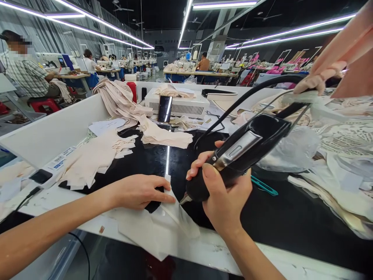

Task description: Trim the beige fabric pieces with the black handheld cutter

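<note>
My right hand [223, 194] is wrapped round a black corded hand tool [241, 151] with a silver plate on top. Its metal tip [184, 200] points down and left at a pale piece of fabric [177, 214] on the black glossy worktop [276, 217]. My left hand [140, 190] lies flat on that fabric just left of the tip, fingers stretched out and pressing it down. The tool's black cable [247, 95] arcs up to the right.
Stacks of beige cut fabric pieces [96, 155] lie at left and behind. A white box unit [186, 104] with a phone [164, 109] leaning on it stands at the back. Lace scraps and plastic [335, 155] pile at right. Teal tweezers [264, 185] lie near my right wrist. Other people sit at benches beyond.
</note>
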Demonstrator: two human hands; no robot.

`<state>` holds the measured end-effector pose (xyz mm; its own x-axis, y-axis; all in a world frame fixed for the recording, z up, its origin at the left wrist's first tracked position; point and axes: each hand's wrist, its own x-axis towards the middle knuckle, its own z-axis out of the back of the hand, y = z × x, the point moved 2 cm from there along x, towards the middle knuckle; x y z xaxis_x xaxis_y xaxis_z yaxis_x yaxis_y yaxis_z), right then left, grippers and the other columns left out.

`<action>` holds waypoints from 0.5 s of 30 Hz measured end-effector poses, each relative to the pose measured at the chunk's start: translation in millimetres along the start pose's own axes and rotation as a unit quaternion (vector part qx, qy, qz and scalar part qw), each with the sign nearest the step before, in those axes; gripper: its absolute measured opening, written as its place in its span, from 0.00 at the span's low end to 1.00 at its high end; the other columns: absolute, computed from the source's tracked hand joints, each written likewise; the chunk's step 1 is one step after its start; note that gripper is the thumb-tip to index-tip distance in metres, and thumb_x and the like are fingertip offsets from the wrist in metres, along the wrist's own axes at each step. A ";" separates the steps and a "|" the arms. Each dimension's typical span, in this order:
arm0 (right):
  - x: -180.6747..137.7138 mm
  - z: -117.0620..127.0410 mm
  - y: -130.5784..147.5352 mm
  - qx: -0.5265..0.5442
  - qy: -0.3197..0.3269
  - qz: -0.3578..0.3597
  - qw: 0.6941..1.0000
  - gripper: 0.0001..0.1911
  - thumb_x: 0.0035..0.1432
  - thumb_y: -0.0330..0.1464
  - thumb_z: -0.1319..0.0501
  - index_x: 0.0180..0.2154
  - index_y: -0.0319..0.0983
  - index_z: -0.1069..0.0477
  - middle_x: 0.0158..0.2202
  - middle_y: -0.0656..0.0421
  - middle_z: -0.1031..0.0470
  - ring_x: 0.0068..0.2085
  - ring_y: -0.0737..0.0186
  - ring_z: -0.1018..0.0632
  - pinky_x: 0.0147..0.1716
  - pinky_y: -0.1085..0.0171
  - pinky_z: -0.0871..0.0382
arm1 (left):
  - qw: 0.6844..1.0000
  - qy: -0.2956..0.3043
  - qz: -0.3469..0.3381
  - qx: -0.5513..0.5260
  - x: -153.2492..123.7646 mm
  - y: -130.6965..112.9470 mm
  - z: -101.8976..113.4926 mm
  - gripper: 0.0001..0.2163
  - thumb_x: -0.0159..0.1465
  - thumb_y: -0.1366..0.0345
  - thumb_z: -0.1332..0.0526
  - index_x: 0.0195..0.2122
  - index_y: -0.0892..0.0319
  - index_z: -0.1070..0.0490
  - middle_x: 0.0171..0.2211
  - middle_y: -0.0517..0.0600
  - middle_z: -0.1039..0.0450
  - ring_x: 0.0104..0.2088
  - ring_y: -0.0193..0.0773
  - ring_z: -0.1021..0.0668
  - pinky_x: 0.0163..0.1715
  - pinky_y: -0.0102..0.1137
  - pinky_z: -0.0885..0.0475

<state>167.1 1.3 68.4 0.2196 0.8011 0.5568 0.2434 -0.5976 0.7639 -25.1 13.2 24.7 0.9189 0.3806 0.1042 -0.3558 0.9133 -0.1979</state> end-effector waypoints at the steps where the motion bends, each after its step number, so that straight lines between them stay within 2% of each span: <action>1: -0.2 0.1 -0.2 -0.001 0.000 -0.001 1.000 0.16 0.57 0.38 0.27 0.41 0.44 0.32 0.31 0.66 0.24 0.24 0.67 0.24 0.22 0.65 0.25 | 1.000 0.006 0.000 0.004 -0.7 -0.4 -0.7 0.30 0.60 0.83 0.45 0.61 0.53 0.30 0.58 0.55 0.30 0.55 0.43 0.23 0.54 0.31 0.26; 15: 6.1 -4.0 -4.0 -0.007 -0.028 0.012 1.000 0.17 0.58 0.39 0.28 0.41 0.44 0.34 0.31 0.67 0.25 0.24 0.67 0.25 0.25 0.64 0.26 | 1.000 -0.016 -0.002 0.002 -2.9 -2.8 -7.5 0.30 0.60 0.83 0.44 0.61 0.54 0.30 0.59 0.56 0.32 0.57 0.45 0.24 0.53 0.32 0.24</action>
<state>163.6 8.8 70.0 0.2779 0.7833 0.5561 0.2236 -0.6157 0.7555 -25.5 8.4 17.6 0.9141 0.3819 0.1367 -0.3536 0.9153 -0.1928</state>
